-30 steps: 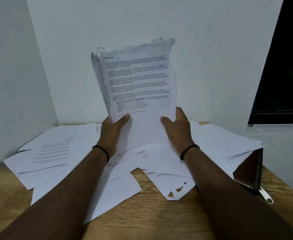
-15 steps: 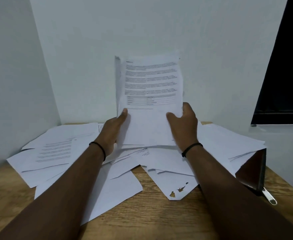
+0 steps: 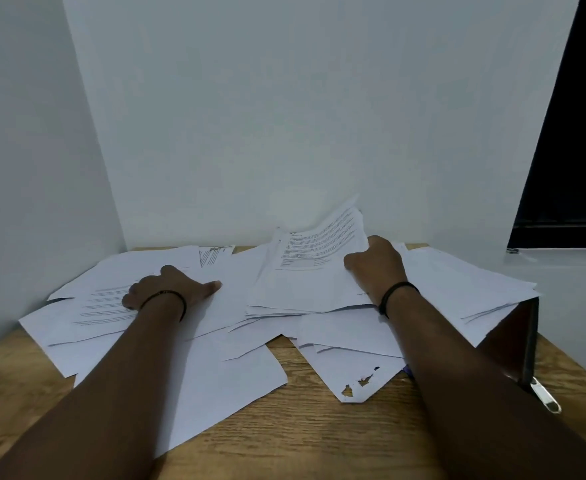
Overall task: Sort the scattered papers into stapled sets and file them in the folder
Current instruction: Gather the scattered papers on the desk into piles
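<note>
**Both hands down on the paper spread, right hand on the gathered stack**

Wooden counter [image 3: 319, 441] set in a white corner; its far half covered by scattered papers [image 3: 215, 386], loose white sheets overlapping at all angles from the left wall to the right edge; some print side up, most blank; one sheet near the front shows small torn holes at its corner.

Gathered stack [image 3: 305, 285] lies right of centre on top of the spread; long axis runs from the near edge away toward the back wall, leaning slightly right; printed top sheet faces up, its text lines at the far end; the far right corner curls up off the pile toward the wall.

Dark folder [image 3: 516, 341] at the right edge of the counter, mostly buried under sheets; only its brown side and a zip pull at the near corner show.

Right hand [image 3: 376, 263] sits on the stack's right side, fingers curled over the sheets' right edge, thumb on top; grip looks like a hold on the stack.

Left hand [image 3: 167, 289] well apart to the left, palm down, flat on a printed loose sheet, thumb stretched right, fingers lying loosely; it holds nothing.

Black bands on both wrists.
</note>
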